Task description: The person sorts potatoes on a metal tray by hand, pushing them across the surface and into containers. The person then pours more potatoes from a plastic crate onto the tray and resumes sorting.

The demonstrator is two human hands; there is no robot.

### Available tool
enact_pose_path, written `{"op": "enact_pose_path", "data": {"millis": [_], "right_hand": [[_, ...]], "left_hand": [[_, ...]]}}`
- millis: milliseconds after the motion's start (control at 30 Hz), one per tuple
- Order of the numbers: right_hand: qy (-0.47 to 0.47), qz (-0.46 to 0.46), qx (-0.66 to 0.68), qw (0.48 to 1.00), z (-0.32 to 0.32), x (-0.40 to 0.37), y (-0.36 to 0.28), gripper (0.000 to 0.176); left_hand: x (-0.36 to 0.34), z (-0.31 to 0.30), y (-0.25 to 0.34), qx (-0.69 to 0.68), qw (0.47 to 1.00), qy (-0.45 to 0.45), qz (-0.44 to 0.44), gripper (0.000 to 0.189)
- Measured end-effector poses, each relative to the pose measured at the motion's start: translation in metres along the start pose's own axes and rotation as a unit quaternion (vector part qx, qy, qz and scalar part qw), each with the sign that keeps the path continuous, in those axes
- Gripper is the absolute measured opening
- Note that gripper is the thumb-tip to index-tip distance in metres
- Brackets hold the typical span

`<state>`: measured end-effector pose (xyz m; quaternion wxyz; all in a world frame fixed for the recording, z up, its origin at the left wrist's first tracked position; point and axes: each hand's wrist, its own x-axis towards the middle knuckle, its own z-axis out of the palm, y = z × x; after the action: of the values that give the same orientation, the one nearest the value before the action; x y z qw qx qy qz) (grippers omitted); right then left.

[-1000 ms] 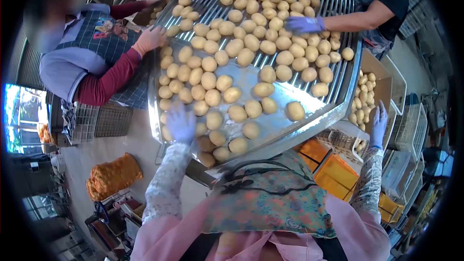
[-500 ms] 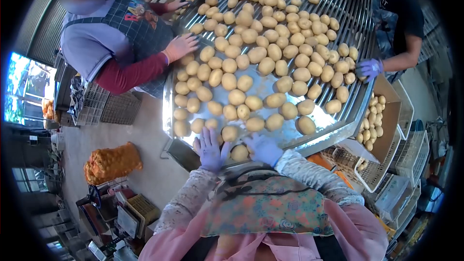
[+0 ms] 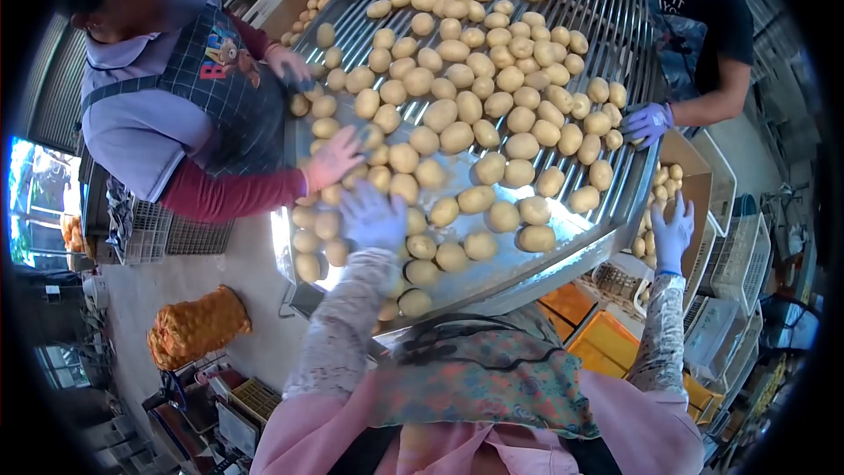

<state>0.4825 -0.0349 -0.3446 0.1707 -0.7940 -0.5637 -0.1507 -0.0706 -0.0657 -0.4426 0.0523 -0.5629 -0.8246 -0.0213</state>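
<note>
Many potatoes (image 3: pixel 476 200) lie spread over the metal sorting table (image 3: pixel 457 295), from its slatted rollers to the smooth near end. My left hand (image 3: pixel 374 215), in a pale purple glove, reaches over potatoes near the left side; it is motion-blurred, with fingers stretched out flat. Off the table's right edge, my right hand (image 3: pixel 673 236) is held beside a cardboard box (image 3: pixel 697 189) of potatoes, its gloved fingers spread and nothing visible in them. Several potatoes, including a near one (image 3: pixel 415 303), sit along the table's front edge.
A co-worker's gloved hand (image 3: pixel 334 158) is close to my left hand. Another worker's purple glove (image 3: pixel 648 123) rests at the right edge. Plastic crates (image 3: pixel 737 255) stand at right, yellow crates (image 3: pixel 605 343) below the table, and a full orange mesh sack (image 3: pixel 199 325) on the left floor.
My right hand has left the front edge and swung right to the cardboard box. My left hand has moved farther onto the potatoes. The left co-worker's hand has come closer, and the view has shifted.
</note>
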Motion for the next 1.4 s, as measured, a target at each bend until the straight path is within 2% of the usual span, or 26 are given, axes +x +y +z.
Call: {"op": "enact_pose_path", "data": {"millis": [67, 133, 167, 233, 333, 400, 467, 500, 533, 567, 600, 633, 700, 767, 833, 900, 933, 1000, 1100, 1167, 1233, 1267, 1300, 1333, 1367, 1400], "right_hand": [[-0.081, -0.146, 0.163, 0.972, -0.013, 0.012, -0.059, 0.065], [-0.151, -0.340, 0.189, 0.909, -0.006, -0.001, -0.126, 0.068], [-0.146, -0.411, 0.144, 0.888, 0.004, -0.015, -0.151, 0.071], [-0.205, -0.455, 0.234, 0.835, 0.023, -0.052, -0.191, 0.082], [-0.229, -0.476, 0.191, 0.827, 0.014, -0.110, -0.226, 0.073], [-0.234, -0.473, 0.227, 0.819, 0.012, -0.142, -0.247, 0.070], [-0.242, -0.466, 0.260, 0.810, 0.004, -0.179, -0.268, 0.067], [-0.250, -0.513, 0.277, 0.773, -0.001, -0.197, -0.279, 0.064], [-0.258, -0.557, 0.294, 0.733, -0.004, -0.207, -0.284, 0.061], [-0.255, -0.559, 0.295, 0.732, -0.003, -0.204, -0.285, 0.061], [-0.285, -0.596, 0.328, 0.676, -0.001, -0.201, -0.286, 0.059], [-0.316, -0.627, 0.358, 0.616, 0.000, -0.199, -0.284, 0.057], [-0.277, -0.613, 0.420, 0.609, 0.011, -0.176, -0.267, 0.056], [-0.540, -0.290, 0.423, 0.668, -0.017, -0.123, -0.249, 0.050], [-0.181, -0.402, 0.330, 0.834, -0.026, -0.079, -0.227, 0.053], [-0.075, -0.336, 0.138, 0.929, 0.011, -0.049, -0.212, 0.054], [-0.165, -0.288, 0.163, 0.929, 0.042, -0.050, -0.202, 0.055], [-0.351, -0.227, 0.124, 0.900, 0.073, -0.038, -0.205, 0.054], [-0.423, -0.247, 0.108, 0.865, 0.026, -0.041, -0.224, 0.053], [-0.439, -0.266, 0.113, 0.851, 0.018, -0.056, -0.216, 0.059], [-0.482, -0.368, 0.167, 0.777, 0.000, -0.063, -0.206, 0.059], [-0.480, -0.369, 0.167, 0.778, -0.001, -0.078, -0.203, 0.059], [-0.471, -0.166, 0.426, 0.754, -0.001, -0.101, -0.202, 0.056], [-0.418, 0.056, 0.637, 0.646, -0.001, -0.116, -0.204, 0.053], [-0.428, 0.051, 0.633, 0.643, -0.006, -0.121, -0.207, 0.053], [-0.406, 0.155, 0.717, 0.546, -0.015, -0.123, -0.210, 0.053]], "left_hand": [[-0.015, 0.006, 0.043, -0.091, 0.987, 0.026, 0.128, 0.076], [-0.043, -0.039, 0.058, -0.187, 0.949, -0.036, 0.252, 0.075], [-0.054, -0.048, 0.052, -0.187, 0.949, -0.032, 0.252, 0.075], [-0.094, -0.058, 0.021, -0.199, 0.920, -0.067, 0.332, 0.074], [-0.125, -0.063, -0.053, -0.349, 0.901, -0.121, 0.228, 0.074], [-0.137, -0.063, -0.089, -0.098, 0.968, -0.089, 0.214, 0.068], [-0.126, -0.067, -0.082, -0.174, 0.970, -0.035, 0.167, 0.067], [-0.114, -0.071, -0.072, -0.249, 0.961, 0.020, 0.121, 0.065], [-0.098, -0.086, -0.054, -0.234, 0.953, 0.065, 0.180, 0.060], [-0.081, -0.082, -0.033, -0.251, 0.939, 0.070, 0.224, 0.059], [-0.066, -0.075, -0.013, -0.269, 0.922, 0.073, 0.269, 0.058], [-0.054, -0.062, 0.009, -0.299, 0.921, 0.042, 0.246, 0.056], [-0.020, -0.036, 0.047, -0.278, 0.935, 0.034, 0.218, 0.056], [0.016, -0.036, 0.069, -0.228, 0.947, 0.055, 0.220, 0.058], [0.045, -0.058, 0.079, -0.190, 0.945, -0.230, 0.137, 0.071], [0.064, -0.060, 0.083, -0.200, 0.940, -0.237, 0.143, 0.074], [0.063, -0.060, 0.085, -0.207, 0.936, -0.248, 0.139, 0.077], [0.063, -0.049, 0.095, -0.187, 0.943, -0.236, 0.139, 0.075], [0.060, -0.045, 0.096, -0.154, 0.952, -0.221, 0.143, 0.068], [0.055, -0.034, 0.086, -0.209, 0.940, -0.197, 0.184, 0.070], [0.036, -0.062, 0.081, -0.292, 0.924, -0.196, 0.150, 0.070], [0.024, -0.068, 0.085, -0.380, 0.908, -0.122, 0.125, 0.069], [0.009, -0.072, 0.091, -0.464, 0.880, -0.046, 0.094, 0.067], [-0.013, -0.075, 0.107, -0.466, 0.874, -0.033, 0.133, 0.066], [-0.038, -0.078, 0.128, -0.467, 0.868, -0.021, 0.168, 0.065], [-0.057, -0.094, 0.146, -0.374, 0.885, 0.011, 0.276, 0.065]]}}
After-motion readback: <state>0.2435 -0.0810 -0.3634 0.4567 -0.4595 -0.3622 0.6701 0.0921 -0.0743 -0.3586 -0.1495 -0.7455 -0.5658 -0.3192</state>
